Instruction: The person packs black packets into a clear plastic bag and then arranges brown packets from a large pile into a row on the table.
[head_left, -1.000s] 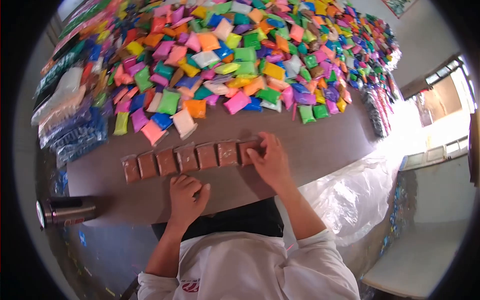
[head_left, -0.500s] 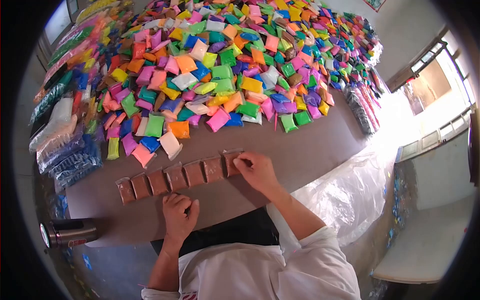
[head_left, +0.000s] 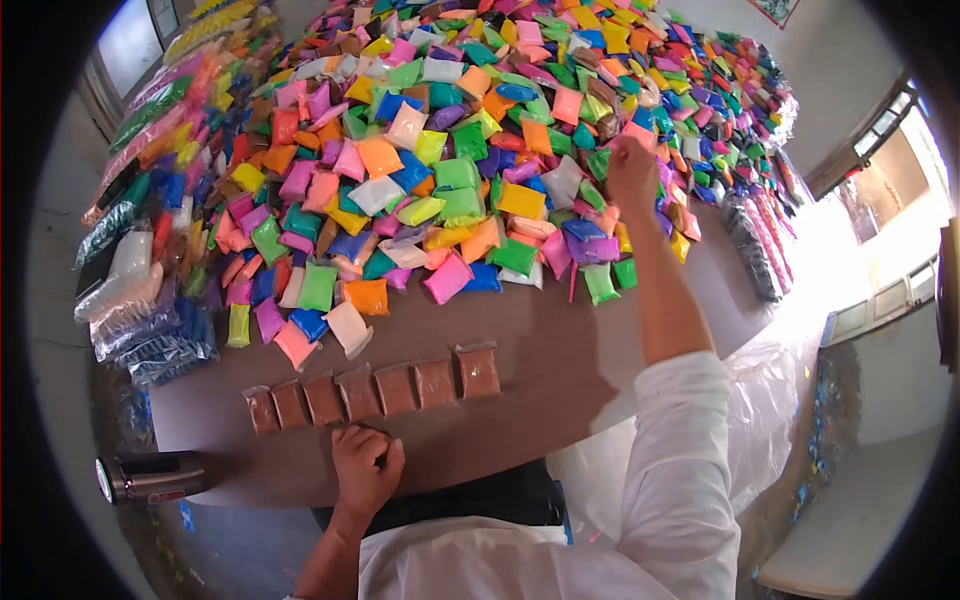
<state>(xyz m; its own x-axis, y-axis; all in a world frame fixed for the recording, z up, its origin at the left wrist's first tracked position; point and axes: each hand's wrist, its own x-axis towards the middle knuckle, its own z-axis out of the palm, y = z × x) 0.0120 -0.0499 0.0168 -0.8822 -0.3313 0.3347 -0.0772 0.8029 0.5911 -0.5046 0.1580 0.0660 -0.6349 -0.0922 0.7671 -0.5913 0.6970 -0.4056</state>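
Observation:
Several packets of brown clay-like material (head_left: 380, 390) lie side by side in a slightly slanting row on the table, each in clear film. Just below the row, my left hand (head_left: 367, 465) rests loosely curled on the tabletop with nothing visible in it. My right hand (head_left: 632, 180) is stretched out over the right part of a big heap of coloured packets (head_left: 460, 180). A pinkish packet (head_left: 640, 135) shows right at its fingertips. These fingers are partly hidden and blurred, so whether they grip anything cannot be made out.
A dark metal flask (head_left: 150, 478) lies at the table's (head_left: 540, 420) left front corner. Stacked bags of packets (head_left: 165, 330) line the left side; long packed strips (head_left: 755, 240) lie at the right edge. Clear plastic sheeting (head_left: 765, 410) hangs beyond the right front edge.
My right hand has left the right-end brown packet and moved up and away to the heap. My left hand stays curled below the row. The camera view has shifted slightly.

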